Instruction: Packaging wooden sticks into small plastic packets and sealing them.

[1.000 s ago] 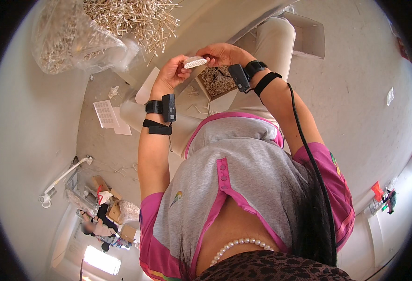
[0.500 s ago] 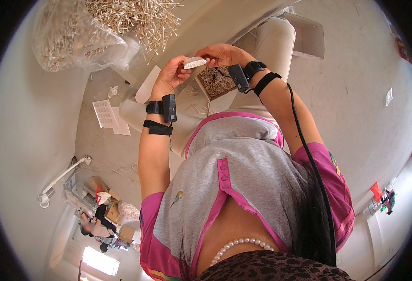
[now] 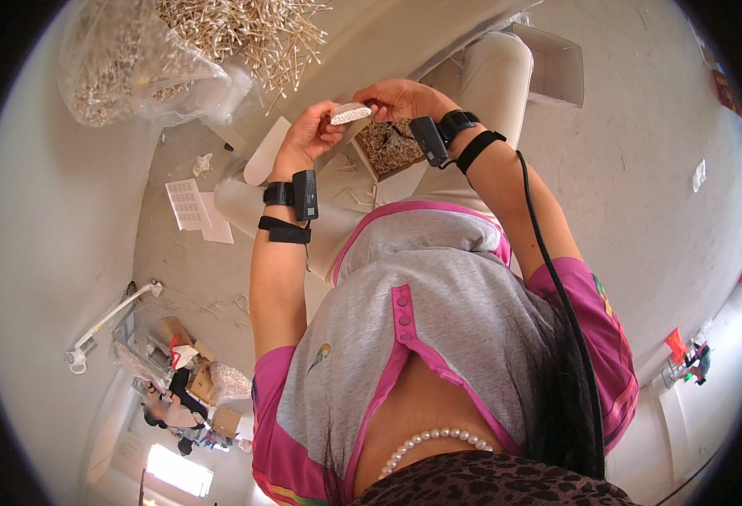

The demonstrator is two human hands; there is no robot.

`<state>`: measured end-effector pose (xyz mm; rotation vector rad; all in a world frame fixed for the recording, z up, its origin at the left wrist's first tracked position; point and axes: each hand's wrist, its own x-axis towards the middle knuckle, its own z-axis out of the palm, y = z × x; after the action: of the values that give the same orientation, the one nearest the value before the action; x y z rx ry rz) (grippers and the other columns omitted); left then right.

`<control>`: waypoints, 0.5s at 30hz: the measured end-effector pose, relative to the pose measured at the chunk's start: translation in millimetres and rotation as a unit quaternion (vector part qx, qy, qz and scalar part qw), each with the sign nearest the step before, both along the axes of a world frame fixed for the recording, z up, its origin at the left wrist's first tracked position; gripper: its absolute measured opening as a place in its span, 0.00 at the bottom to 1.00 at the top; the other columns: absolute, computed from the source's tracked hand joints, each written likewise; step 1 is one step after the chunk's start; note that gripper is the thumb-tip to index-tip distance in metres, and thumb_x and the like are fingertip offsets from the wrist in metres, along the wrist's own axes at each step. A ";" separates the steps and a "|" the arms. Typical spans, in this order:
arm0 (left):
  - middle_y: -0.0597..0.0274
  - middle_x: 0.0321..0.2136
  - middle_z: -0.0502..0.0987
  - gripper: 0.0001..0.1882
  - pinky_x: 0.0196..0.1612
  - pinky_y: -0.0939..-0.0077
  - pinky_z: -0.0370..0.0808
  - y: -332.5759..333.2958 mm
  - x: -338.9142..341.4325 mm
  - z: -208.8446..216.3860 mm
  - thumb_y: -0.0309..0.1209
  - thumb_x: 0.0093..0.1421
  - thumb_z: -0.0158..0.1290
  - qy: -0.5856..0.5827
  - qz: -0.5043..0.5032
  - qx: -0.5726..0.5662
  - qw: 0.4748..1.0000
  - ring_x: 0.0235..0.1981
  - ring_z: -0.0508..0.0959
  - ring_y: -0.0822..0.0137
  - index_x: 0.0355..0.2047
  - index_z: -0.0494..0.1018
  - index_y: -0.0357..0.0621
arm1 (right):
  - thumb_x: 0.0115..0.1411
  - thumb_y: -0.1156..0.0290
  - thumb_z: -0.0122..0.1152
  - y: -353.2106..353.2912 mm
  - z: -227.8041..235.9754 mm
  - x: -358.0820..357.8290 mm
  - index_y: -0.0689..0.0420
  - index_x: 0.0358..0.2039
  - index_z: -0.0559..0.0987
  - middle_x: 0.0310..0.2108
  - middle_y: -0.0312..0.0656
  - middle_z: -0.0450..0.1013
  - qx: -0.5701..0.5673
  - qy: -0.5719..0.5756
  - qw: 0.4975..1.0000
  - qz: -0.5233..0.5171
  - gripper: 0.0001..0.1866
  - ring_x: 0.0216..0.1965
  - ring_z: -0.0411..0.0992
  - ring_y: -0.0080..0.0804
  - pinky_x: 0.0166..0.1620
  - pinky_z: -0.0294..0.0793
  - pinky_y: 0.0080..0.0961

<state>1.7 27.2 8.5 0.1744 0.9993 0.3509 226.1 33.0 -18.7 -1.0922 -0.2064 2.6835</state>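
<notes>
The bundle (image 3: 350, 114), a small white block with a dotted face of many round tips toward the camera, is held up in front of the worktop (image 3: 362, 42), between the two hands. The left hand (image 3: 307, 129) grips it: its fingers (image 3: 332, 132) close on the bundle's left end, some curled beneath it, while the dotted face shows uncovered to the right of them. The right hand (image 3: 398, 99) comes in from the other side, fingers bent, their tips right at the bundle's right end; whether they pinch it or only touch it, I cannot tell.

Below the right hand, between the legs (image 3: 496, 80), sits a box (image 3: 365, 159) of loose swabs, partly hidden by the hand and wrist. A heap of swabs (image 3: 248, 38) spreads at the upper left, beside and partly behind a clear bag (image 3: 105, 84) with more in it. A white card (image 3: 267, 153) is just beside the left wrist. Farther left, a printed sheet (image 3: 187, 204) lies on the floor (image 3: 632, 160). An open carton (image 3: 554, 67) stands beyond the right knee.
</notes>
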 end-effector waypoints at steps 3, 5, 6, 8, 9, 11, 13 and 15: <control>0.67 0.24 0.75 0.09 0.15 0.88 0.60 -0.6 0.8 3.2 0.31 0.65 0.53 -0.005 0.003 0.001 1.000 0.18 0.68 0.79 0.35 0.76 0.37 | 0.73 0.68 0.52 1.0 4.1 -0.9 0.64 0.38 0.77 0.22 0.28 0.67 -0.008 0.001 1.000 0.005 0.12 0.17 0.60 0.10 0.17 0.61 0.05; 0.66 0.24 0.75 0.09 0.15 0.88 0.60 -0.4 0.8 3.4 0.31 0.65 0.53 -0.008 0.002 -0.001 1.000 0.18 0.68 0.79 0.35 0.76 0.37 | 0.73 0.68 0.53 1.3 5.6 -1.0 0.64 0.38 0.77 0.22 0.28 0.67 -0.008 0.000 1.000 0.006 0.12 0.17 0.60 0.10 0.17 0.61 0.05; 0.66 0.24 0.75 0.09 0.15 0.88 0.60 -0.2 0.7 3.3 0.31 0.65 0.53 -0.010 0.002 -0.003 1.000 0.18 0.68 0.79 0.35 0.76 0.37 | 0.73 0.68 0.53 1.5 6.1 -1.1 0.64 0.38 0.77 0.22 0.28 0.67 -0.008 0.000 1.000 0.006 0.11 0.17 0.60 0.10 0.16 0.61 0.05; 0.66 0.24 0.75 0.08 0.15 0.88 0.60 -0.2 0.1 2.4 0.31 0.65 0.53 -0.006 0.003 -0.002 1.000 0.18 0.68 0.79 0.35 0.76 0.38 | 0.73 0.68 0.53 1.9 7.0 -1.2 0.64 0.38 0.77 0.22 0.28 0.67 -0.009 -0.003 1.000 0.005 0.12 0.17 0.60 0.10 0.16 0.61 0.05; 0.65 0.25 0.75 0.08 0.15 0.88 0.60 -0.2 -0.4 1.8 0.31 0.65 0.53 -0.002 0.004 -0.001 1.000 0.18 0.69 0.79 0.35 0.76 0.38 | 0.73 0.68 0.53 2.0 7.4 -1.5 0.64 0.37 0.77 0.22 0.28 0.67 -0.011 -0.005 1.000 0.005 0.12 0.17 0.60 0.11 0.16 0.61 0.05; 0.65 0.25 0.76 0.08 0.15 0.88 0.60 -0.4 -1.8 0.6 0.31 0.65 0.53 -0.007 0.004 0.003 1.000 0.18 0.69 0.79 0.35 0.76 0.38 | 0.72 0.68 0.54 1.7 7.3 -3.2 0.63 0.37 0.77 0.22 0.28 0.67 -0.002 -0.016 1.000 -0.002 0.12 0.17 0.60 0.11 0.17 0.61 0.05; 0.64 0.25 0.76 0.08 0.15 0.88 0.60 -0.2 -3.6 -0.4 0.31 0.65 0.53 -0.011 0.004 0.007 1.000 0.18 0.69 0.78 0.35 0.76 0.39 | 0.72 0.68 0.54 1.9 6.7 -3.5 0.63 0.36 0.77 0.22 0.28 0.68 0.007 -0.028 1.000 -0.009 0.11 0.17 0.61 0.11 0.17 0.61 0.05; 0.64 0.26 0.76 0.08 0.15 0.88 0.60 0.2 -2.8 0.0 0.32 0.66 0.53 -0.017 0.014 0.005 1.000 0.19 0.69 0.78 0.36 0.76 0.39 | 0.72 0.67 0.54 2.2 2.8 -0.6 0.58 0.35 0.77 0.23 0.26 0.68 0.064 -0.003 0.998 -0.001 0.10 0.20 0.64 0.10 0.19 0.62 0.05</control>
<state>-1.0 27.4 8.5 0.1635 0.9675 0.3842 225.5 35.2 -16.0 -1.0602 -0.3728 2.6258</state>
